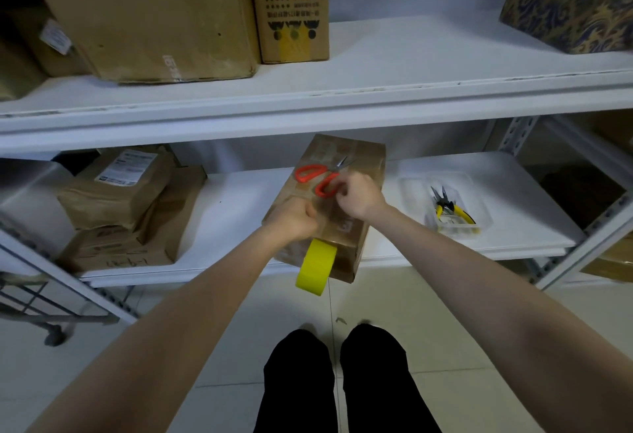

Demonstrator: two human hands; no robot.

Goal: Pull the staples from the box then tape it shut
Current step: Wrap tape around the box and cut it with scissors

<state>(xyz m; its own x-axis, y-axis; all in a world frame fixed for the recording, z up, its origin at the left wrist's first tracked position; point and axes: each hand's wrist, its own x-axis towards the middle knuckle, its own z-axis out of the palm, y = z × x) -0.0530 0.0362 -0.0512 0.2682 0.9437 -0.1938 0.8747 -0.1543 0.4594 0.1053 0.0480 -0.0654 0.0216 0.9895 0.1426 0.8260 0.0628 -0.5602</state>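
Observation:
The cardboard box (pixel 356 158) lies on the lower shelf with its near end past the shelf edge. Red-handled scissors (pixel 308 172) rest on its top. My right hand (pixel 359 198) has its fingers curled at the nearer red handle loop and grips it. My left hand (pixel 294 220) sits as a fist on the box top near the front edge, on the tape strip. Just below it a yellow tape roll (pixel 317 266) hangs down over the box's front face. What the left fingers enclose is hidden.
A clear plastic tray (pixel 479 193) with yellow-handled pliers (pixel 448 208) stands to the right on the lower shelf (pixel 239 206). Wrapped parcels (pixel 126 199) are stacked to the left. Large boxes (pixel 144 15) stand on the upper shelf. A metal cart (pixel 34 309) stands at the far left on the floor.

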